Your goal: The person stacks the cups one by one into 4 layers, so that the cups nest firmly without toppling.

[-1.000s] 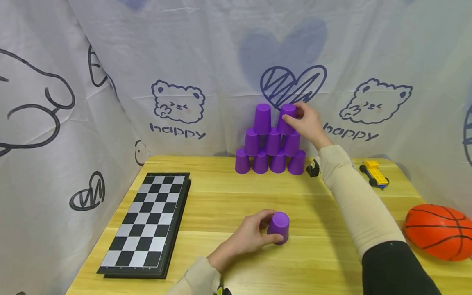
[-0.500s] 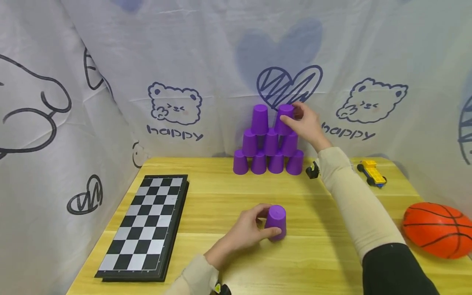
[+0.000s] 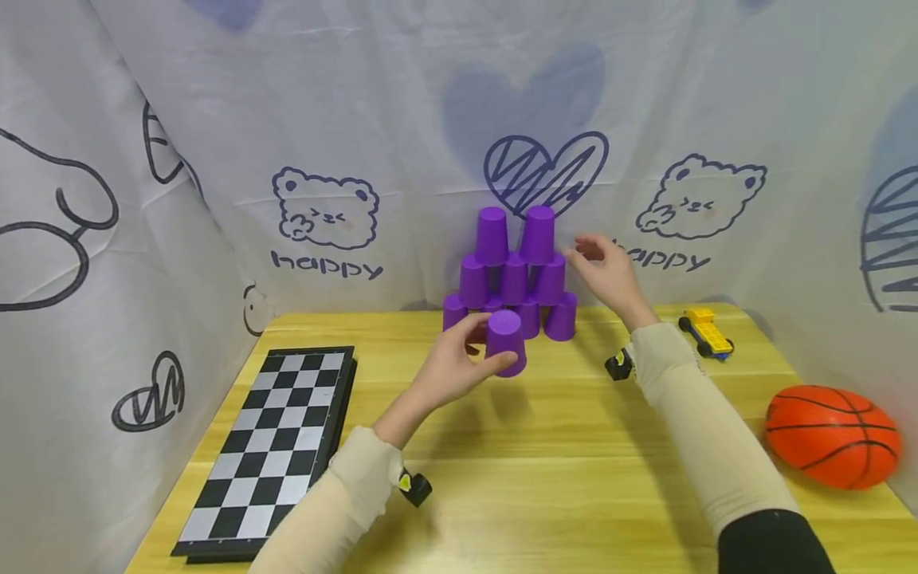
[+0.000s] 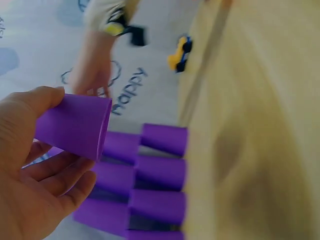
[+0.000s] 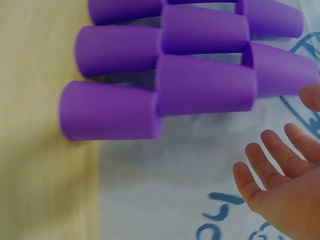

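Observation:
In the head view my left hand point(image 3: 448, 363) grips an upside-down purple cup point(image 3: 506, 344) between thumb and fingers, held above the table in front of the stack. The left wrist view shows this cup point(image 4: 75, 124) pinched from the side, its rim facing away from the palm. Behind it stands a pyramid of upside-down purple cups point(image 3: 514, 279) in three tiers, with two cups on top; the held cup hides part of the bottom row. My right hand point(image 3: 606, 275) hovers just right of the top right cup point(image 3: 538, 236), fingers loosely bent and apart from it, holding nothing.
A folding chessboard point(image 3: 276, 438) lies on the left of the wooden table point(image 3: 574, 494). At the right are a yellow toy car point(image 3: 706, 332) and an orange basketball point(image 3: 832, 436). A printed white cloth point(image 3: 423, 159) hangs right behind the pyramid.
My left hand has lifted its cup off the table and carried it forward toward the pyramid. My right hand has let go of the top right cup and drawn away to the right.

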`<state>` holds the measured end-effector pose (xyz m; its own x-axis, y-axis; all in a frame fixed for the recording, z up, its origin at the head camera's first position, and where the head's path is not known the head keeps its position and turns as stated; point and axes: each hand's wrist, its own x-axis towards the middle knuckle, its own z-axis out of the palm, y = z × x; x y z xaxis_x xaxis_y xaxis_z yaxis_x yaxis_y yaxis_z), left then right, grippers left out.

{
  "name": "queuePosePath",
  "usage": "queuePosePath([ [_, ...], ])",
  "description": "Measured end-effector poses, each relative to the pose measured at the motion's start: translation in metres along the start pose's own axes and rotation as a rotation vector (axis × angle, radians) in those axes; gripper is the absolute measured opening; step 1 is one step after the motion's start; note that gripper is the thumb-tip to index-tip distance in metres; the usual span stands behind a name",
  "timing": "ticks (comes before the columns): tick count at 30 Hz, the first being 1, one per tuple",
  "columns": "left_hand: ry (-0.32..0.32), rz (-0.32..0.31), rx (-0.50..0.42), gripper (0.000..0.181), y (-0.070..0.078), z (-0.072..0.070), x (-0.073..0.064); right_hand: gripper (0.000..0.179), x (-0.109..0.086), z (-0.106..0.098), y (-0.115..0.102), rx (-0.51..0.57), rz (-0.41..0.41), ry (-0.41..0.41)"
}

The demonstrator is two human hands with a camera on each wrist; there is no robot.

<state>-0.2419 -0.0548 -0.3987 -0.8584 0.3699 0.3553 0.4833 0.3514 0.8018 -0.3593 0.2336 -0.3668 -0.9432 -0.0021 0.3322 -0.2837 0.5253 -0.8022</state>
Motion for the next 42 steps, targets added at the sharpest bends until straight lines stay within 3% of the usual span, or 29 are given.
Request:
queuePosePath([
  [5,0.055,0.022,-0.004,0.057,0.013,-0.018,0.028,0.051,-0.01,0.006,0.02,-0.032,0.007,-0.012],
  [14,0.14,-0.018,0.064,0.062,0.037,-0.048,0.074,0.05,-0.026,0.015,0.048,-0.042,0.031,-0.053],
  [21,0.184,-0.021,0.103,0.063,0.052,-0.063,0.106,0.048,-0.031,0.028,0.07,-0.052,0.032,-0.076],
  [29,0.218,-0.068,0.104,0.063,0.062,-0.066,0.136,0.042,-0.033,0.032,0.082,-0.048,0.049,-0.063],
  [35,0.229,-0.094,0.104,0.062,0.061,-0.06,0.154,0.041,-0.034,0.033,0.082,-0.054,0.055,-0.057],
  [42,0.229,-0.107,0.164,0.065,0.058,-0.052,0.171,0.04,-0.037,0.036,0.083,-0.057,0.056,-0.046],
])
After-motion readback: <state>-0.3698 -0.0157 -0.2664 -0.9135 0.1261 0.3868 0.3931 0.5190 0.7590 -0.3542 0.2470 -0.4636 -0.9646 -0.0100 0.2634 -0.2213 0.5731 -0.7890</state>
